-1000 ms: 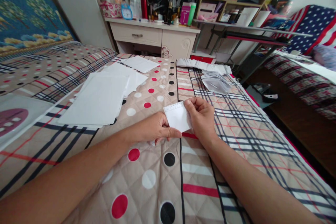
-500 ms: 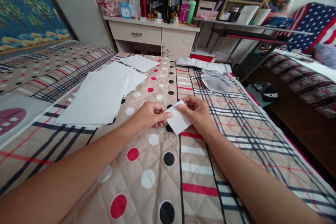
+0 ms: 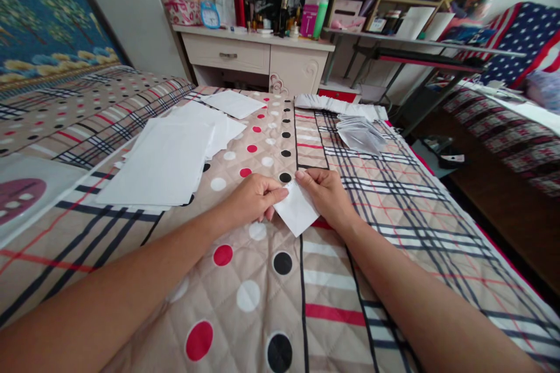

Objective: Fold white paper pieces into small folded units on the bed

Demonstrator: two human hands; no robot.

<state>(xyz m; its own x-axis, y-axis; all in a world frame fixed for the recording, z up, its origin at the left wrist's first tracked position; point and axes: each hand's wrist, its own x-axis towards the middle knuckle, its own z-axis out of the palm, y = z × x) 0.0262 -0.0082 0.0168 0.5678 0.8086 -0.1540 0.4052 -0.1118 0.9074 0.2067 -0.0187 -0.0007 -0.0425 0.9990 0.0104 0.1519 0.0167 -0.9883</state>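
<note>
A small white piece of paper is held between my two hands above the patterned bedspread. My left hand pinches its upper left edge between thumb and fingers. At the upper right edge, my right hand grips it with the thumb on top. The paper's lower corner points towards me. Whether it is one layer or folded, I cannot tell. To the left lies a stack of larger white sheets. Beyond my right hand is a fanned pile of small white papers.
A long row of white papers lies at the bed's far edge. One white sheet sits behind the stack, and a plastic package is at far left. A cream dresser stands beyond the bed, a metal-legged desk beside it.
The small paper has come slightly closer to me and turned, its lower corner now nearer. Both hands keep hold of it, and the right fingers have curled in more.
</note>
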